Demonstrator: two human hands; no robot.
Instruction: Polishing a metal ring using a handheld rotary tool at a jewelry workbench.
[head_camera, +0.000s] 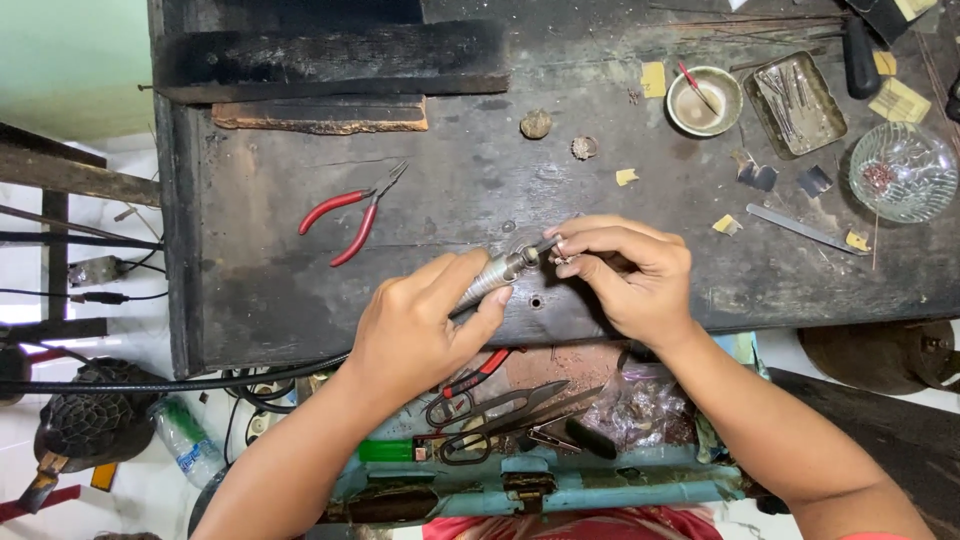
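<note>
— At the left of the dark workbench (300, 290), what lies there?

— Red-handled pliers (350, 215), jaws toward the right, well apart from the hands; behind them a flat brown slab (320, 115) under a black wooden beam (330, 60).

— And toward the middle?

— The left hand (420, 335) is wrapped tight around a metal rotary handpiece (495, 278); its black flexible cable (150, 383) trails off left over the bench edge; the tool tip points up-right and meets the fingertips of the right hand (625, 275).

— What does the right hand hold?

— Its fingers are pinched on a small metal piece (563, 258), pressed near the bench top; the piece is too small to tell its shape; the two hands are close together, nearly touching at the tool tip.

— Below the hands?

— An open turquoise drawer (600, 485) with scissors (500, 410) and red-handled cutters (478, 372) inside.

— And at the right?

— A small round bowl (705, 100) with a red-handled brush; just beside it a rectangular metal tray (800, 105) of thin tools; farther right a cut-glass dish (903, 172); a flat metal file (800, 228) lies in front of them.
</note>
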